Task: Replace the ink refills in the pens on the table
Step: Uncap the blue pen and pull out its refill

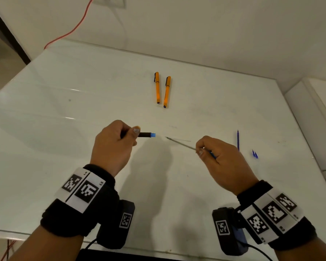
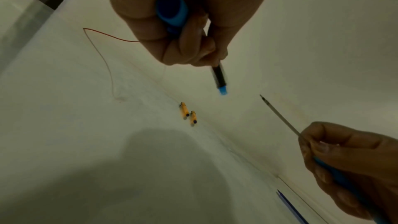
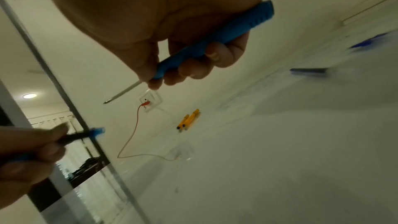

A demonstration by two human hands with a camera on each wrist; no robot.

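My left hand (image 1: 133,135) grips a black pen barrel (image 1: 146,134) whose blue threaded end points right. A blue part (image 2: 172,13) of that pen lies inside the left palm. My right hand (image 1: 200,149) pinches a blue pen section (image 3: 215,40) with a thin grey refill (image 1: 179,143) sticking out toward the barrel. The refill tip and the barrel's blue end are a short gap apart, both above the white table (image 1: 64,129). Two capped orange pens (image 1: 157,87) (image 1: 167,91) lie side by side farther back.
A loose blue refill (image 1: 238,140) and a small blue piece (image 1: 254,154) lie on the table to the right of my right hand. A red cable (image 1: 72,31) runs from a wall socket (image 3: 149,100) down to the table's back left corner.
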